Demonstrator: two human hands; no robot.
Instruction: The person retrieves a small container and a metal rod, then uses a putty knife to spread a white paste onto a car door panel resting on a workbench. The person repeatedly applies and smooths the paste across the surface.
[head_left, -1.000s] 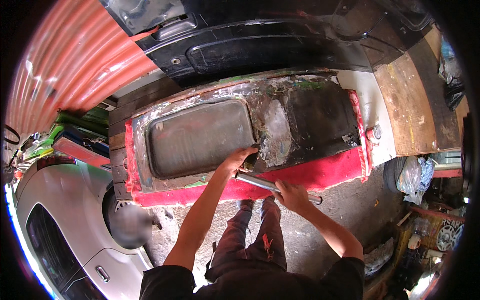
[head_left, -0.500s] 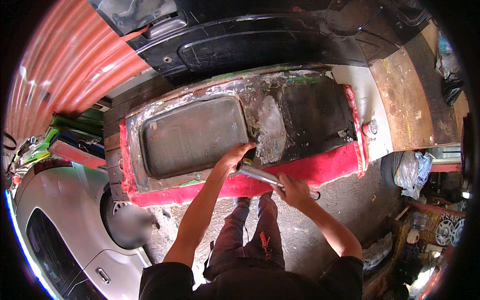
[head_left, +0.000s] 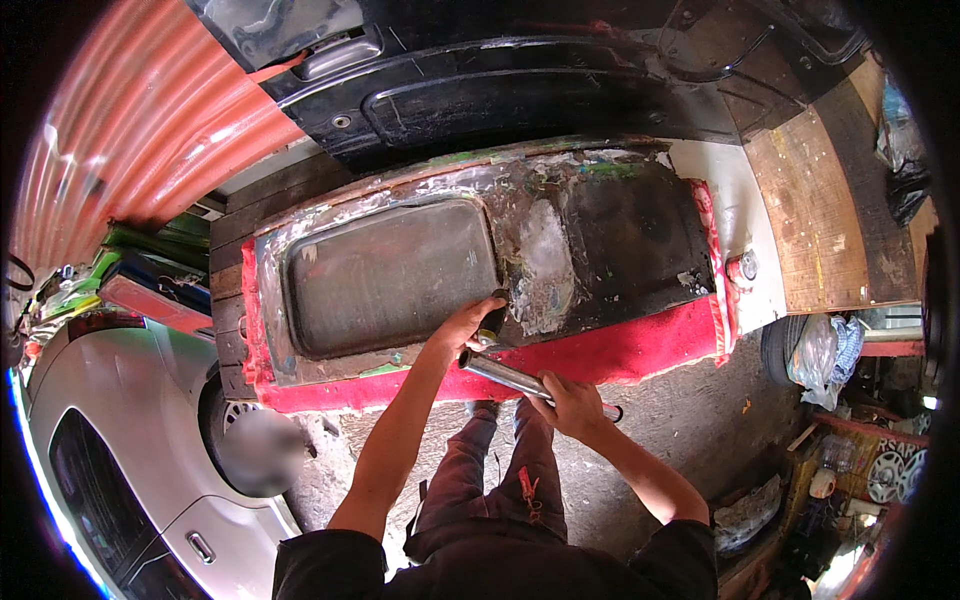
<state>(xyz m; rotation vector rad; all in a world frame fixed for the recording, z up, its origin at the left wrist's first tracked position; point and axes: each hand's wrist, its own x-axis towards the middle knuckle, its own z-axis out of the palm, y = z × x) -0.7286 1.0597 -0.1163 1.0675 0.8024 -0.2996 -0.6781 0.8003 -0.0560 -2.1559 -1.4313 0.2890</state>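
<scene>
My left hand [head_left: 466,325] is closed round a short, dark cylindrical piece [head_left: 491,321] with a lighter end, at the near edge of a weathered metal panel [head_left: 385,270] with a recessed rectangle and flaking paint. My right hand [head_left: 566,400] grips a long silver tube [head_left: 500,373], angled from upper left to lower right; its upper end sits just below the dark piece, apart from it. The panel lies on a red padded cloth [head_left: 650,335] over a wooden-slat bench [head_left: 235,295].
A silver car [head_left: 130,420] stands at lower left, beside a red corrugated sheet [head_left: 130,140]. A large black panel [head_left: 500,70] is behind the bench, plywood [head_left: 810,220] to the right. A tyre [head_left: 775,355], plastic bags [head_left: 825,365] and hubcaps [head_left: 885,475] lie at right.
Since half a second ago, the silver tube and my right hand have shifted down and left; the tube's upper end has come away from the dark piece in my left hand.
</scene>
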